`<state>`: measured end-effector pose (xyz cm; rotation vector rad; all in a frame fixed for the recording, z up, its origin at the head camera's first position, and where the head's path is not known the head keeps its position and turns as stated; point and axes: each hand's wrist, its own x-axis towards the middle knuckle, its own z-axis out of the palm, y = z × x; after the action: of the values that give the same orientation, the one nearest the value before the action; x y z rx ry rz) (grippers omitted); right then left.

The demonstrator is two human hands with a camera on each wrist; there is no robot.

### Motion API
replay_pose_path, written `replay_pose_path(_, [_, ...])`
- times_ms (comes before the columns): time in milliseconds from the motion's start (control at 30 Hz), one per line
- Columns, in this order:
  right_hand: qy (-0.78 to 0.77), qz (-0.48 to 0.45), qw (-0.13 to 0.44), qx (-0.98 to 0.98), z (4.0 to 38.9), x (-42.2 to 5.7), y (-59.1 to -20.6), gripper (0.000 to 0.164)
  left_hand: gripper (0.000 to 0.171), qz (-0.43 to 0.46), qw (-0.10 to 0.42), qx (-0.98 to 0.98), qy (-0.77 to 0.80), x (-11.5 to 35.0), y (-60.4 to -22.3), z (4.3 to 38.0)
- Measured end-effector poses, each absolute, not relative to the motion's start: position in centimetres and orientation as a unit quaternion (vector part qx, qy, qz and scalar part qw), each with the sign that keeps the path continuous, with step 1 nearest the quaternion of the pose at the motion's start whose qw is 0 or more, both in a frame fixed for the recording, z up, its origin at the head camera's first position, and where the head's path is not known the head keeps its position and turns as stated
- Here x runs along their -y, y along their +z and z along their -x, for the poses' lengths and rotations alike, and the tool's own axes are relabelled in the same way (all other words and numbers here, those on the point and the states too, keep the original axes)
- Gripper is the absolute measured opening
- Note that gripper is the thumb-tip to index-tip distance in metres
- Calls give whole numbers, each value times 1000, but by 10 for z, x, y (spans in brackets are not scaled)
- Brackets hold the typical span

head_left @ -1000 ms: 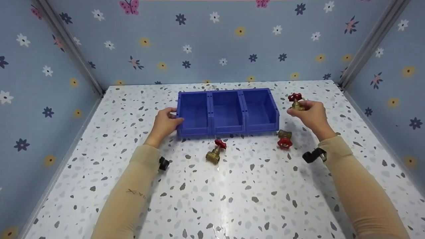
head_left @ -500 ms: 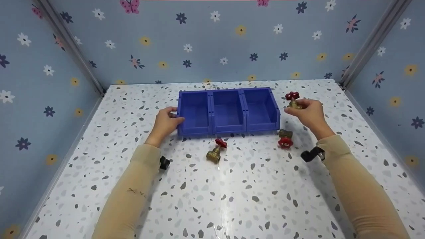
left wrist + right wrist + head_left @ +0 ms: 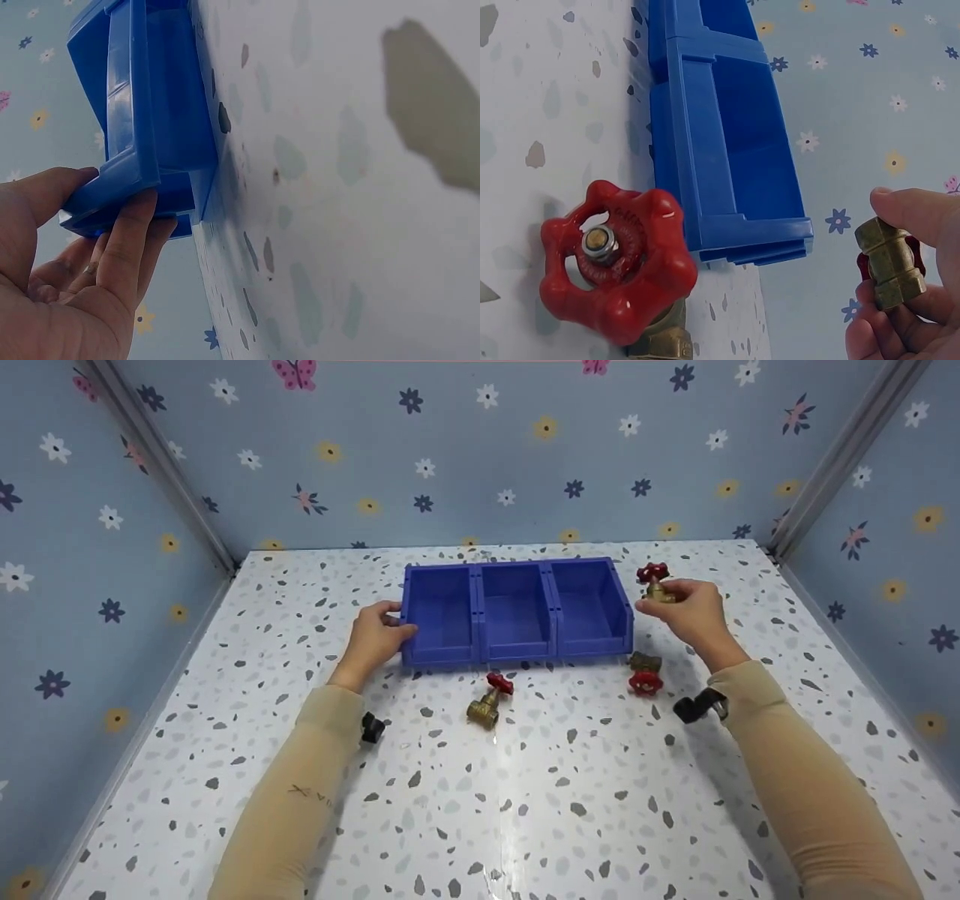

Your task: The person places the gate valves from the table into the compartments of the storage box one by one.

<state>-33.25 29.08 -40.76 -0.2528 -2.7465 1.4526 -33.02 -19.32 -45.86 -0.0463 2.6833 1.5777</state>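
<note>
My left hand grips the left wall of a blue three-compartment bin, thumb over the rim and fingers outside, as the left wrist view also shows. My right hand pinches the brass body of a gate valve by thumb and fingers, its red handwheel upward, right of the bin. In the right wrist view the held valve's brass body faces the camera. A second valve lies by the bin's front right corner, handwheel toward me. Another valve lies in front of the bin's middle.
The speckled white tabletop carries everything. A flower-patterned panel rises behind the bin, with similar panels on both sides. Black wrist mounts stick out from both sleeves.
My right hand has carried the held valve a little left and up in the head view, closer to the bin. The left hand, bin and two lying valves stay put.
</note>
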Motion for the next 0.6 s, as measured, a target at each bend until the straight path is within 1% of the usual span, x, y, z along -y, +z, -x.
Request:
replay_pose_path(200, [474, 67, 16, 878, 332, -285, -406, 64, 53, 15, 12, -862, 506, 193, -459, 331])
replay_pose_path(600, [471, 56, 17, 880, 335, -271, -402, 63, 52, 15, 10, -864, 504, 192, -460, 332])
